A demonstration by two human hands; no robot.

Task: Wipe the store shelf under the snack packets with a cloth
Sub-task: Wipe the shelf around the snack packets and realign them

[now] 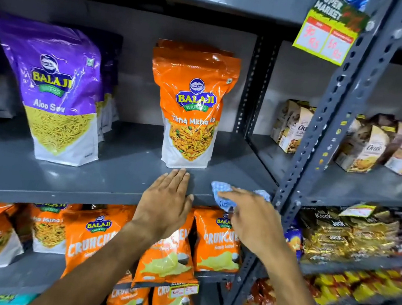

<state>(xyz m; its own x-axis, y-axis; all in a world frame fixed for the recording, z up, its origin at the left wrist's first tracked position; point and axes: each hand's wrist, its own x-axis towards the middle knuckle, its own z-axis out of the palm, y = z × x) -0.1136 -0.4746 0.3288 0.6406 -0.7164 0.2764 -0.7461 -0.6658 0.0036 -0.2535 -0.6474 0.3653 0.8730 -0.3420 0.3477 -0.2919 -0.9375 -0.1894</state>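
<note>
The grey metal shelf (pixel 107 179) carries an upright orange Tikha Mitha Mix packet (pixel 191 109) with more behind it, and a purple Aloo Sev packet (pixel 59 95) to its left. My left hand (pixel 164 205) lies flat with fingers extended on the shelf's front edge, fingertips just short of the orange packet's base. My right hand (pixel 252 220) presses a blue checked cloth (pixel 225 194) onto the shelf's front right corner; part of the cloth hangs over the edge under my fingers.
A slotted grey upright (pixel 321 130) bounds the shelf on the right, with a yellow price tag (pixel 329 29) hanging above. Orange Crunchex packets (pixel 217 243) fill the shelf below. Oats boxes (pixel 366 147) and gold wrappers (pixel 340 234) sit in the neighbouring bay.
</note>
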